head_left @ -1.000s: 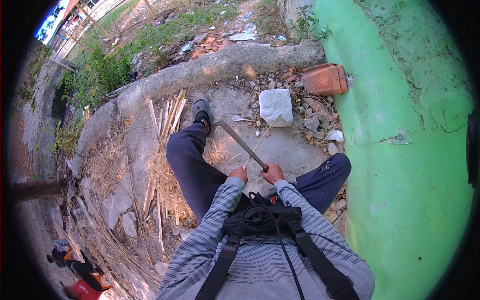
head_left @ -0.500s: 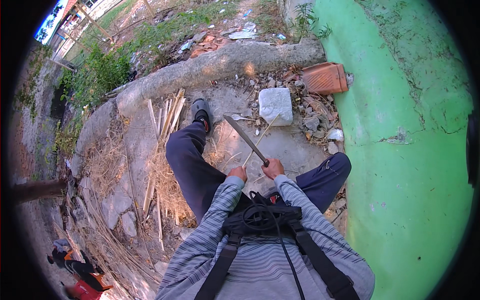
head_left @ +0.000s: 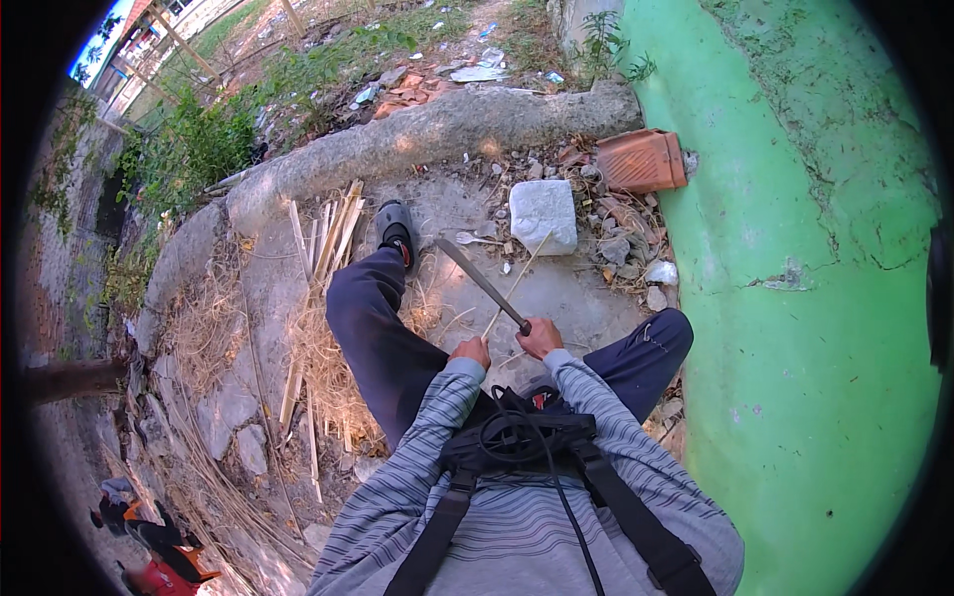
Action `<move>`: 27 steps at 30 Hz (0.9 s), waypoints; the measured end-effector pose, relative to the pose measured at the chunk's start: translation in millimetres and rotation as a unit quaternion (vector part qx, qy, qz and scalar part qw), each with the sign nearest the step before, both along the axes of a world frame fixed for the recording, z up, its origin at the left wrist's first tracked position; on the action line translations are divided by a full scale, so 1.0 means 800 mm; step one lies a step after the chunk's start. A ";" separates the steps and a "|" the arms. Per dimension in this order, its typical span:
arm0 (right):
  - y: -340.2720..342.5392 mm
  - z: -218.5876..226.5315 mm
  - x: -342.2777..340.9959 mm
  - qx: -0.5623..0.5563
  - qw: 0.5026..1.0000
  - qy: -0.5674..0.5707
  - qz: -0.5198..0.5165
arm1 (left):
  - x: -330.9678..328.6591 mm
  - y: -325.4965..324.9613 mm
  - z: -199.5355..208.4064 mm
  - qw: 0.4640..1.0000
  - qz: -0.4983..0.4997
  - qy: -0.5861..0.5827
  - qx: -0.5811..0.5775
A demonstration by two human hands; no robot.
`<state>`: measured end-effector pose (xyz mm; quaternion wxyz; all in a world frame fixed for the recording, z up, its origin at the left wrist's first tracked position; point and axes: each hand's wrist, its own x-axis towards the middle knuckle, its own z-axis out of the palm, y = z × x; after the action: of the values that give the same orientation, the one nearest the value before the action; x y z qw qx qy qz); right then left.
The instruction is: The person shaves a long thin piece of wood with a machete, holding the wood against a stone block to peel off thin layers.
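My right hand [head_left: 540,338] is closed round the handle of a long, dark-bladed machete [head_left: 481,283]. Its blade slants up and to the left, crossing over a thin pale bamboo strip [head_left: 519,282]. The near end of that strip is gripped in my left hand [head_left: 470,351], whose fingers are curled shut. The strip's far end reaches a white, rough-surfaced block [head_left: 543,217] on the ground ahead. Both hands are close together in front of my waist, between my spread knees. Blade and strip seem to touch where they cross, but I cannot tell for sure.
Split bamboo slats [head_left: 338,236] and a heap of curly shavings [head_left: 340,343] lie by my left leg. A terracotta block [head_left: 641,161] and rubble stand against the green wall [head_left: 795,348] at right. A low concrete kerb [head_left: 427,134] curves ahead. People sit at far lower left.
Little differs: the machete and both hands keep nearly the same place, with the blade tip slightly farther left and lower. The whole view has shifted a little.
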<state>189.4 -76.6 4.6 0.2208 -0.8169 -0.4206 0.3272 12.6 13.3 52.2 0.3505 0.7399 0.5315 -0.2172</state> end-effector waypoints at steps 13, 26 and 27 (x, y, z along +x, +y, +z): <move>0.000 0.008 0.023 -0.036 0.998 -0.020 0.040 | -0.004 -0.007 0.007 0.999 0.003 -0.011 0.038; -0.003 -0.022 0.045 -0.066 0.997 -0.040 0.023 | -0.005 -0.013 0.001 0.998 -0.003 -0.011 0.057; -0.004 -0.019 0.046 -0.074 0.996 -0.034 0.029 | -0.007 -0.011 0.001 0.998 -0.001 -0.012 0.058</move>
<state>226.5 -79.7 -10.9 0.1361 -0.8288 -0.4264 0.3357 6.7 4.5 52.9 0.3135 0.7620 0.5382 -0.1774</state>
